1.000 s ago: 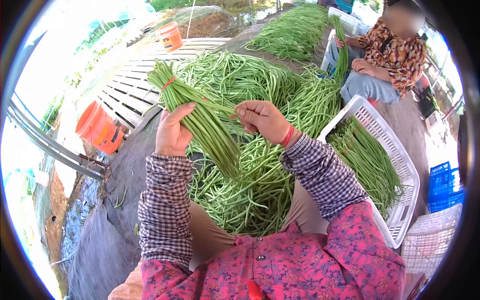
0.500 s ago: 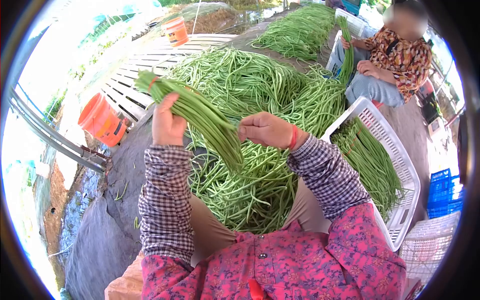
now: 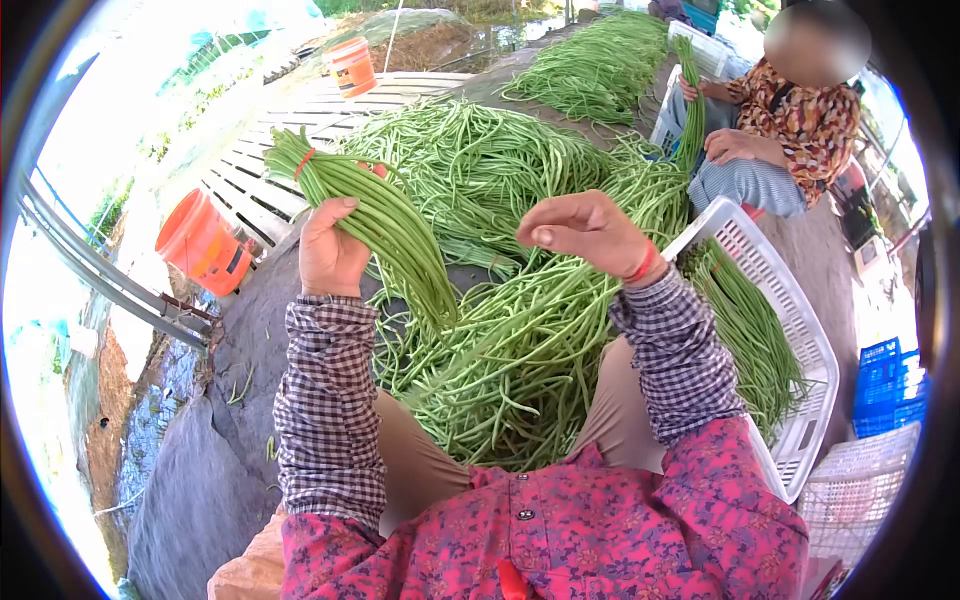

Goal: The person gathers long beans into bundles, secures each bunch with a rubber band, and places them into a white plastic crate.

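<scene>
My left hand (image 3: 335,250) is wrapped round a bundle of long green beans (image 3: 385,225), held up at a slant over the pile. A red band circles the bundle near its upper end, and more red shows by my fingers. Out to the right, my right hand (image 3: 590,235) hovers with loosely curved fingers, the thumb a little apart and nothing visible in it. Below both hands spreads a big heap of loose long beans (image 3: 500,390), reaching between my knees. A blurred streak of bean crosses it.
A white crate (image 3: 815,370) holding long beans stands at my right. Another person (image 3: 800,120) sits beyond it with a bean bunch in hand. Orange buckets (image 3: 205,245) stand at left near white slats. More beans (image 3: 600,65) lie farther back; blue crates (image 3: 885,390) stand far right.
My right hand has moved right and up, away from the bundle, and its fingers have loosened. The bundle in my left hand has shifted slightly left.
</scene>
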Available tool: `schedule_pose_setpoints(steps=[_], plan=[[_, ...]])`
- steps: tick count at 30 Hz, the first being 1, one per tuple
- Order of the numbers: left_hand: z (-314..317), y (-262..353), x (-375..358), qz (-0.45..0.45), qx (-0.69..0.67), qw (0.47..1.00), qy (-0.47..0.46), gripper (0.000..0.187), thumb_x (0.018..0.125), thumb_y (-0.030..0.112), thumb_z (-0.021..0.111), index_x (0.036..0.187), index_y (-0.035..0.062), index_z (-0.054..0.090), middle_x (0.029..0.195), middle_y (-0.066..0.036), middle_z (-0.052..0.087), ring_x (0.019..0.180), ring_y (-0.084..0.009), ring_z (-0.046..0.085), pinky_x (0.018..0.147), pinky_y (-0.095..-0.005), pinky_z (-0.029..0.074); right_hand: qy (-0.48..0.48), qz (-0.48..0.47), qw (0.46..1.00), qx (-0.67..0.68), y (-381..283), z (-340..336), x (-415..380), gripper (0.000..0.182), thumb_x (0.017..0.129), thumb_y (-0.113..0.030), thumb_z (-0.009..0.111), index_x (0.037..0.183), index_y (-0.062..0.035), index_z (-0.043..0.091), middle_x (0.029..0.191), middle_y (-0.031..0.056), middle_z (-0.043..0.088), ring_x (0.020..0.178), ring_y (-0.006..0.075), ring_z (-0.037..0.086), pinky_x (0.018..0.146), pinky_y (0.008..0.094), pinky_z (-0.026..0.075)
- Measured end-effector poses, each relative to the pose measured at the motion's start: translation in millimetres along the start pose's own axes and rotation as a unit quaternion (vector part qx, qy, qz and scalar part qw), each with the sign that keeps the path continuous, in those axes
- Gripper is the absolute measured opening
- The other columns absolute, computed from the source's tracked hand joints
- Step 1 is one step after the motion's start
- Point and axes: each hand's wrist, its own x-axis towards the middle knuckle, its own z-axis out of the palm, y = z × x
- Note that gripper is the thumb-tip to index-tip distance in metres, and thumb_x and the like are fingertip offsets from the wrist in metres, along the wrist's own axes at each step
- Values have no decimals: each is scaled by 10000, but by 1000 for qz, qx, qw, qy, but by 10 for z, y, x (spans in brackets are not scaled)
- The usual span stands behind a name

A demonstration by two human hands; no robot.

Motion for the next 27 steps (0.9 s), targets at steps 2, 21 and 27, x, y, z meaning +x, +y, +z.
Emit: schedule_pose_setpoints(steps=[2, 21, 27], plan=[[43, -83, 1, -14, -5, 1000, -14, 454, 736, -102, 422, 1189, -85, 444, 1153, -169, 535, 1228, -355, 426, 993, -494, 415, 27, -53, 997, 50, 124, 212, 102, 164, 843, -73, 642, 985, 7, 656, 882, 40, 669, 735, 96, 605, 687, 215, 503], [319, -468, -72, -48, 93, 994, -10, 471, 703, -102, 426, 1168, -61, 478, 1172, -172, 541, 1097, -301, 539, 929, -425, 470, 166, -40, 983, -60, 329, 545, 479, 136, 863, -104, 611, 932, 12, 617, 665, 26, 589, 585, 79, 539, 556, 232, 458], [298, -450, -75, -80, 85, 993, -4, 390, 751, -88, 443, 1135, -45, 492, 1112, -165, 564, 1066, -317, 559, 880, -453, 499, 95, 56, 992, 61, 139, 467, 429, 157, 903, -145, 569, 912, 5, 616, 635, -31, 524, 523, 42, 451, 486, 198, 384]])
